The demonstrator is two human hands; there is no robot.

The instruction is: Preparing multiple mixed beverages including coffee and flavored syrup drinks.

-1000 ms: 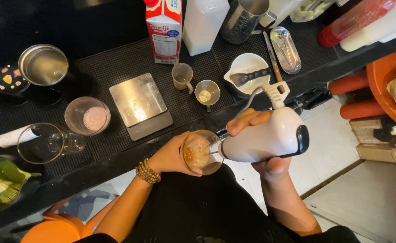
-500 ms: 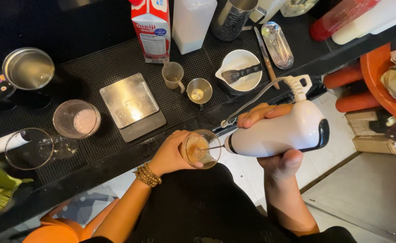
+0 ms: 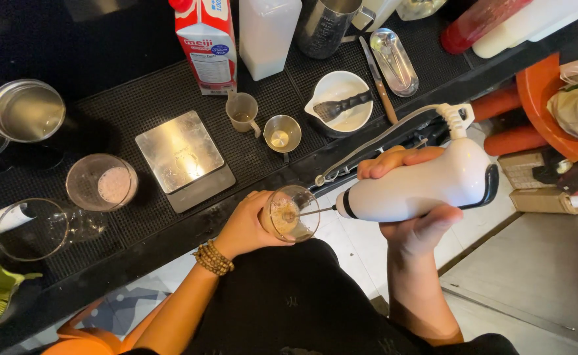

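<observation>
Foam-topped brown drink fills the small clear glass (image 3: 291,213) that your left hand (image 3: 246,227) grasps, fingers wrapped around its side, just off the edge of the black matted desk (image 3: 138,112). Your right hand (image 3: 410,197) is clenched around a white handheld electric frother (image 3: 420,187), whose thin metal shaft dips into the glass. On the desk lies a square steel scale (image 3: 184,160), near a small steel measuring cup (image 3: 281,135).
</observation>
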